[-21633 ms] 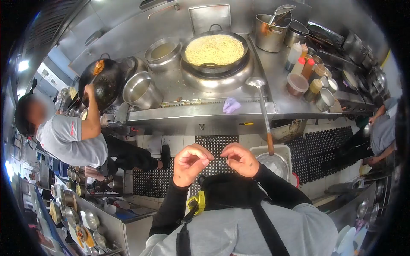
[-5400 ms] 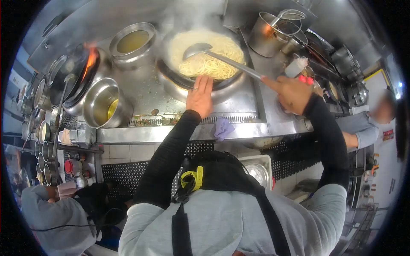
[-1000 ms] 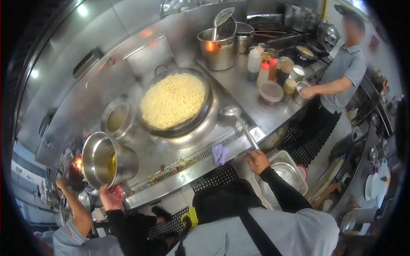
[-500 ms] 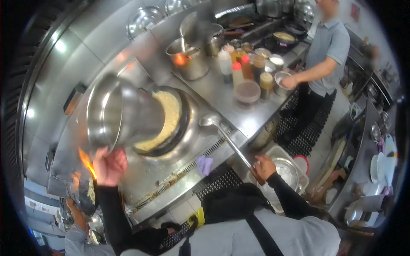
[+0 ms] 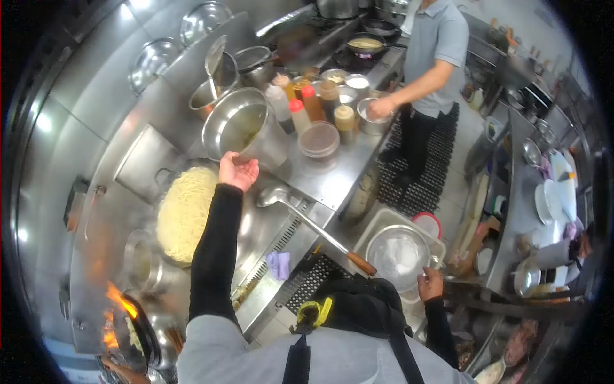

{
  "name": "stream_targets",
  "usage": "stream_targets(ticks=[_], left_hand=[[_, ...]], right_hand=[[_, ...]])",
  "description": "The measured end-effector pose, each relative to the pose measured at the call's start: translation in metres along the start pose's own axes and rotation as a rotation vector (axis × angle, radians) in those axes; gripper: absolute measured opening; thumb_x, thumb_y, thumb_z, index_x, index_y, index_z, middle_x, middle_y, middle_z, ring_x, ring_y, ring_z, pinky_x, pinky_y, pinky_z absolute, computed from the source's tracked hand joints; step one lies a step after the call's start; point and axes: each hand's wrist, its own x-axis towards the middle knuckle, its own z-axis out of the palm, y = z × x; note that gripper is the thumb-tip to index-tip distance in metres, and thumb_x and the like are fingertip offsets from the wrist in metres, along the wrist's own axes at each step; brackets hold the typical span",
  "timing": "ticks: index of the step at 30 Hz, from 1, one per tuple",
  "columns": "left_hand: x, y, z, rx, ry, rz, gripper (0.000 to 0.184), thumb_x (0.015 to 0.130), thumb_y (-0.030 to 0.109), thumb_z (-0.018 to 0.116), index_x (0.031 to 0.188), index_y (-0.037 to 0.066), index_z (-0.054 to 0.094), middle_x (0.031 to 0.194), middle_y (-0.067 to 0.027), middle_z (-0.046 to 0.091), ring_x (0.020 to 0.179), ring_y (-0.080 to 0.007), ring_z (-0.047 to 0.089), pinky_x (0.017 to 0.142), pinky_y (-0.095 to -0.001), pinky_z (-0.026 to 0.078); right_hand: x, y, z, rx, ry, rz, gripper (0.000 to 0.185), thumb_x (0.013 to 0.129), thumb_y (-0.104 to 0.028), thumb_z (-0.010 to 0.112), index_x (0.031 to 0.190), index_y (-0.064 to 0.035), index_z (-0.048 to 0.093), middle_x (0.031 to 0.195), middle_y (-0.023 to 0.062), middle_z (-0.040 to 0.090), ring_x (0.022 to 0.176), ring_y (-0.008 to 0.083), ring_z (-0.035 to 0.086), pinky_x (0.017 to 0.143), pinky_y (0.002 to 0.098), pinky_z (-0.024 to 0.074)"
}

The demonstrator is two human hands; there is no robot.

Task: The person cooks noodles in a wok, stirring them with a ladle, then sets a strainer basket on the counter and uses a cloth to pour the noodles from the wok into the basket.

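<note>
My left hand (image 5: 238, 173), palm up with fingers curled, grips the near rim of a deep metal pot (image 5: 272, 144). The pot stands tilted by the sauce bottles, some yellowish liquid inside. Under my left forearm, a broad mound of pale noodles (image 5: 185, 214) lies on the stove. A ladle (image 5: 313, 224) rests with its bowl on the counter and its wooden handle toward me, untouched. My right hand (image 5: 430, 283), fingers curled in, is beside the hooked edge of a round strainer (image 5: 400, 253) set over a white tub (image 5: 368, 240). Whether it touches the strainer I cannot make out.
Flames (image 5: 121, 301) rise by a wok (image 5: 150, 333) at the lower left, with a hand beside it. Squeeze bottles (image 5: 311, 102) and a lidded tub (image 5: 318, 139) crowd the counter. A co-worker (image 5: 428, 64) reaches into a metal bowl (image 5: 373, 121) beyond. A purple cloth (image 5: 277, 264) lies at the counter edge.
My left hand has carried the pot from over the stove rightward to the counter, uncovering the noodles. My right hand has let go of the ladle handle and moved right.
</note>
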Motion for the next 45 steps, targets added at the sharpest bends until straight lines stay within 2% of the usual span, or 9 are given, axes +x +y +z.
stream_targets(ticks=[12,17,21,26,29,31,36,38,45], left_hand=[[0.146,-0.003,-0.020,0.064,-0.089,-0.094,0.018,0.079,0.019,0.065,0.075,0.004,0.057,0.082,-0.0138,0.060,0.086,-0.0325,0.059,0.081,-0.0446,0.052],[0.086,-0.012,0.019,0.032,0.119,-0.205,0.056,0.086,0.040,0.066,0.117,-0.005,0.051,0.113,-0.0157,0.058,0.105,-0.0311,0.056,0.094,-0.0449,0.046],[-0.024,-0.061,0.017,0.015,-0.617,-0.079,0.068,0.095,0.044,0.054,0.136,-0.009,0.037,0.123,-0.0183,0.055,0.116,-0.0258,0.053,0.099,-0.0375,0.045],[-0.145,-0.244,-0.022,0.465,-1.102,-0.444,0.045,0.092,0.036,0.062,0.106,-0.007,0.060,0.075,-0.0140,0.064,0.063,-0.0220,0.063,0.058,-0.0341,0.054],[-0.169,-0.344,-0.065,0.632,-0.837,-0.895,0.029,0.094,0.023,0.059,0.106,-0.003,0.062,0.082,-0.0086,0.063,0.073,-0.0160,0.061,0.068,-0.0281,0.050],[-0.157,-0.393,-0.097,0.747,-0.612,-0.848,0.026,0.095,0.023,0.057,0.105,0.000,0.062,0.087,-0.0080,0.064,0.076,-0.0165,0.062,0.070,-0.0296,0.051],[-0.032,-0.525,-0.269,1.540,-0.313,0.071,0.027,0.089,0.018,0.057,0.109,-0.001,0.059,0.105,-0.0157,0.062,0.098,-0.0301,0.059,0.086,-0.0390,0.048],[0.000,-0.534,-0.200,1.612,0.036,0.312,0.047,0.082,0.016,0.060,0.125,-0.003,0.053,0.122,-0.0226,0.057,0.110,-0.0391,0.055,0.099,-0.0435,0.042],[0.135,-0.584,-0.215,1.643,-0.313,-0.024,0.050,0.078,0.022,0.067,0.120,-0.001,0.055,0.105,-0.0252,0.065,0.104,-0.0379,0.061,0.093,-0.0440,0.046]], right_hand=[[-0.131,0.022,0.014,-0.163,-0.195,0.473,0.039,0.081,-0.029,0.064,0.112,-0.0049,0.066,0.109,0.0200,0.065,0.091,0.0346,0.064,0.081,0.0411,0.0511],[-0.119,0.034,0.014,-0.177,-0.300,0.424,0.039,0.080,-0.029,0.067,0.112,-0.0063,0.066,0.103,0.0191,0.065,0.086,0.0329,0.065,0.081,0.0401,0.0514],[-0.083,0.068,0.020,-0.203,-0.424,0.480,0.038,0.081,-0.029,0.066,0.111,-0.0056,0.067,0.103,0.0182,0.066,0.086,0.0310,0.066,0.080,0.0390,0.0517],[-0.077,0.223,0.095,0.297,-0.777,0.748,0.020,0.075,-0.027,0.066,0.083,-0.0100,0.071,0.077,0.0113,0.069,0.075,0.0280,0.067,0.070,0.0450,0.0530],[-0.052,0.243,0.130,-0.586,-1.140,-0.087,0.033,0.071,-0.013,0.069,0.103,-0.0189,0.070,0.079,0.0078,0.067,0.070,0.0213,0.067,0.052,0.0329,0.0506],[-0.044,0.277,0.171,-0.548,-1.278,0.047,0.036,0.070,-0.017,0.070,0.106,-0.0204,0.070,0.081,0.0099,0.068,0.073,0.0256,0.068,0.058,0.0374,0.0531],[-0.035,0.289,0.180,-0.577,-1.078,0.210,0.030,0.083,-0.017,0.061,0.111,-0.0071,0.064,0.086,0.0150,0.067,0.078,0.0232,0.067,0.066,0.0346,0.0547],[-0.064,0.328,0.218,-0.280,-0.819,0.452,0.025,0.091,-0.014,0.055,0.109,0.0006,0.062,0.089,0.0149,0.067,0.083,0.0224,0.067,0.067,0.0333,0.0551],[-0.017,0.270,0.187,1.023,0.016,1.416,0.024,0.086,-0.005,0.065,0.107,0.0053,0.063,0.108,0.0166,0.066,0.094,0.0273,0.066,0.079,0.0375,0.0577]])
